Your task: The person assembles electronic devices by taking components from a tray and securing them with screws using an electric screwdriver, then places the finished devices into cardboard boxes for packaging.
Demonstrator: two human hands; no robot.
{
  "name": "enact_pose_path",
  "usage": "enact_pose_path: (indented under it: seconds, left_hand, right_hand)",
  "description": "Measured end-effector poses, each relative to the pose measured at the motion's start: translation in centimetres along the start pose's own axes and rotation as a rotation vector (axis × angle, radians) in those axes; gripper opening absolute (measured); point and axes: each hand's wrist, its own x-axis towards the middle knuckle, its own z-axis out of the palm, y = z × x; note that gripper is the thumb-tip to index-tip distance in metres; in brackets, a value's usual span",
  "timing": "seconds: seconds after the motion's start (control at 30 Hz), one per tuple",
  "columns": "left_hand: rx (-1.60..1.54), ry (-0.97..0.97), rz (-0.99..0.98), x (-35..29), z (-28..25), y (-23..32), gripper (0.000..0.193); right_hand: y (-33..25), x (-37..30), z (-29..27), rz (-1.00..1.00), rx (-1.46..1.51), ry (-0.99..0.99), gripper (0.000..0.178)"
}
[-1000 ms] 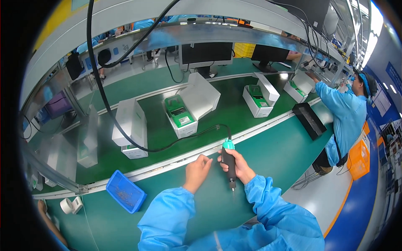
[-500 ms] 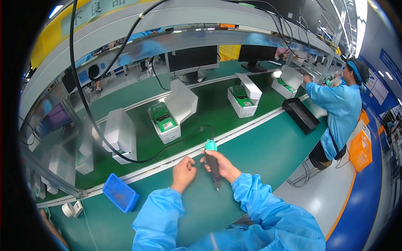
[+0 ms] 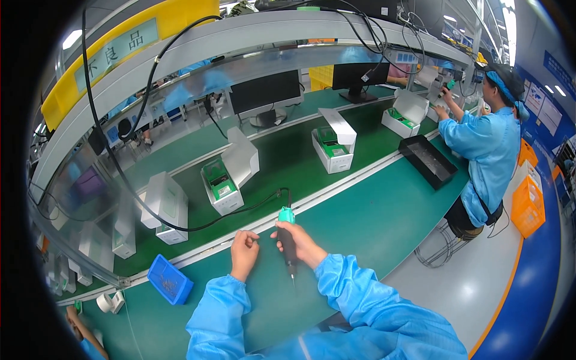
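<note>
The right hand point(image 3: 307, 245) is closed around the dark handle of a corded electric screwdriver point(image 3: 288, 245), which it holds over the middle of the counter point(image 3: 366, 219), near the far edge. The teal end points to the far edge and the thin bit point(image 3: 293, 278) points to the near edge; I cannot tell whether its tip touches the surface. The left hand point(image 3: 243, 257) is beside it, apart from the tool, with the fingers curled; whether they pinch something small, I cannot tell. For handling this tool well, in my judgement, the grip should stay firm but relaxed, and the left fingers should keep away from the bit. The black cable point(image 3: 290, 197) leaves the teal end and passes over the metal rail point(image 3: 336, 187) to the white boxes on the green belt point(image 3: 282, 171), so it is wise to leave it slack, because a pull could catch a box flap. The blue tray point(image 3: 156, 265) with small dark pieces lies by the far edge, toward the left, so the left hand should reach there carefully, without tipping it.
</note>
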Motion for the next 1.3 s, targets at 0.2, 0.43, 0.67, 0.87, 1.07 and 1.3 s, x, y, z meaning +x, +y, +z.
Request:
enact_pose_path:
  seconds: [0.2, 0.43, 0.67, 0.87, 1.07, 1.3]
  left_hand:
    - [-0.376, -0.158, -0.229, -0.1, -0.5, -0.4, 0.014]
    - [-1.565, -0.3, -0.495, 1.4, -3.1, 5.7, 0.042]
    - [-1.803, -0.363, -0.43, 1.4, -4.5, 7.2, 0.048]
    - [-1.751, -0.412, -0.392, 1.5, -4.0, 7.9, 0.048]
    - [-1.725, -0.425, -0.417, 1.5, -3.4, 7.6, 0.037]
    - [-1.454, -0.387, -0.448, 0.9, -0.3, 4.0, 0.036]
  right_hand:
    - [-0.4, -0.1, -0.3, -0.008, -0.053, 0.024, 0.033]
    - [-1.6, -0.3, -0.1, 0.01, -0.077, 0.024, 0.035]
    - [-1.8, -1.0, 0.3, 0.023, -0.114, 0.034, 0.038]
    - [-1.8, -1.2, 0.2, 0.019, -0.136, 0.045, 0.038]
    - [-2.1, -1.2, -0.1, 0.017, -0.131, 0.037, 0.038]
    - [-2.3, -1.1, -0.2, 0.017, -0.117, 0.038, 0.038]
